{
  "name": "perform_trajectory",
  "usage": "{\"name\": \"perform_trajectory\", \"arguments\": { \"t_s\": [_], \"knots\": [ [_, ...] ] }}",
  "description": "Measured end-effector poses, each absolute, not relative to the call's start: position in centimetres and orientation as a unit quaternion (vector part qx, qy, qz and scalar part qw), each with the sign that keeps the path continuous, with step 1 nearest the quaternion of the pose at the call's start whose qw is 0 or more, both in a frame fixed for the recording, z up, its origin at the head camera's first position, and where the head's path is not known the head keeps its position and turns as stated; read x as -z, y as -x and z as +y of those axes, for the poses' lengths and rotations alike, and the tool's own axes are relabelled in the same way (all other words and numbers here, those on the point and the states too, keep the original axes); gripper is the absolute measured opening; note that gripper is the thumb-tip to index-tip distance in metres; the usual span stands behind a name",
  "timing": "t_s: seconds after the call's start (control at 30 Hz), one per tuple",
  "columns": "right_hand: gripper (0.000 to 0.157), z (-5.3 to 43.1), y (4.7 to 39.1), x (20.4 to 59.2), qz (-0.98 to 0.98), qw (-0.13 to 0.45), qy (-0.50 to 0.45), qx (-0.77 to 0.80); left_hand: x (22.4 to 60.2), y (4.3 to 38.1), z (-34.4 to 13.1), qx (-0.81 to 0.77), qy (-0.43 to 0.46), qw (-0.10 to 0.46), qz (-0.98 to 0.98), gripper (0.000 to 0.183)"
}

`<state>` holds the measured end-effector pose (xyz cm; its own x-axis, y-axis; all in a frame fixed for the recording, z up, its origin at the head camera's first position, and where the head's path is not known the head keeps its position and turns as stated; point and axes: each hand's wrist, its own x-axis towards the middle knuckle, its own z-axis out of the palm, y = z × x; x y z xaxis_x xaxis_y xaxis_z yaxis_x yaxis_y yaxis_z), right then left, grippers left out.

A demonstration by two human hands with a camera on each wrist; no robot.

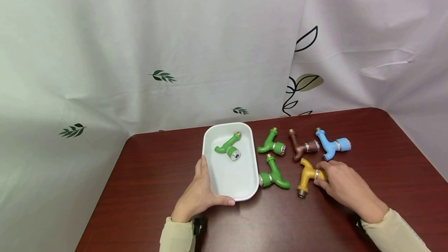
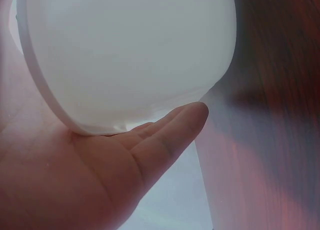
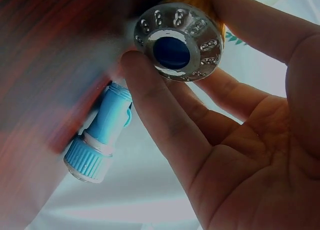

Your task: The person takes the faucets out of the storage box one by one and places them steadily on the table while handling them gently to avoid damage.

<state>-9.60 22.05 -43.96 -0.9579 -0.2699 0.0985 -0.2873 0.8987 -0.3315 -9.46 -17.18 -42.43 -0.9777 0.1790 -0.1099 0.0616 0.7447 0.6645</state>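
Observation:
A white tray (image 1: 229, 180) stands near the middle of the table, with one green faucet (image 1: 227, 145) lying inside it. My left hand (image 1: 199, 193) lies against the tray's lower left corner, its fingers straight along the left side and its thumb stretched along the near edge. To the right, my right hand (image 1: 344, 182) pinches the ribbed handle of a yellow faucet (image 1: 307, 174) between thumb and fingers. In the right wrist view, that handle's chrome end (image 3: 197, 37) with a dark blue centre shows between the fingertips. The faucet's threaded end points toward the near side.
Between the tray and my right hand lie two more green faucets, one farther back (image 1: 271, 145) and one nearer (image 1: 276, 174). A brown faucet (image 1: 301, 149) and a light blue faucet (image 1: 332, 146) lie behind the yellow one. A pale patterned curtain (image 1: 210, 49) hangs behind the table (image 1: 154, 182).

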Motion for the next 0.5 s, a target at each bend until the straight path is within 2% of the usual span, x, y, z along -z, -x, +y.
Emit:
{"name": "perform_trajectory", "arguments": {
  "t_s": [0.5],
  "knots": [
    [0.043,21.8,9.46,44.01,-0.975,0.03,-0.139,-0.172,42.32,9.48,-17.13,-0.347,-0.063,0.086,0.932,0.161]
  ]
}}
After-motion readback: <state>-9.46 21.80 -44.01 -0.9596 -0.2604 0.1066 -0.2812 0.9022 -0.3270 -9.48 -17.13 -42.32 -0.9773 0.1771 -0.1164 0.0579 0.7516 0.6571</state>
